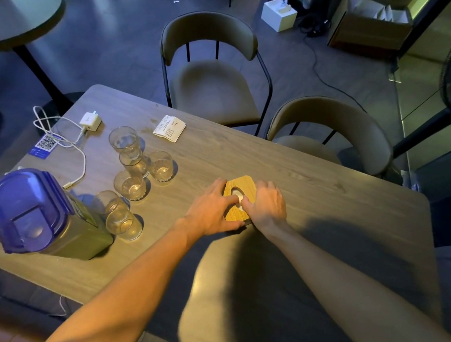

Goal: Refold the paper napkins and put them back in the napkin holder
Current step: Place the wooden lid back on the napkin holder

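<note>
Your left hand lies flat, fingers spread, on wooden napkin holder; right hand fingertips pinch white napkin in lid's oval opening, mid table.

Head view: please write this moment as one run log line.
stage: at holder | square wooden napkin holder: flat on table | left hand: on holder | right hand: fingers at oval opening | white napkin: inside

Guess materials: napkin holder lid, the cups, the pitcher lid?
Napkin holder lid: looks like light wood or bamboo, matte, with visible grain; could be a laminate. Cups: clear, with light glints; glass or hard plastic, cannot tell. Pitcher lid: translucent blue-purple plastic, glossy, with a moulded flap.
</note>
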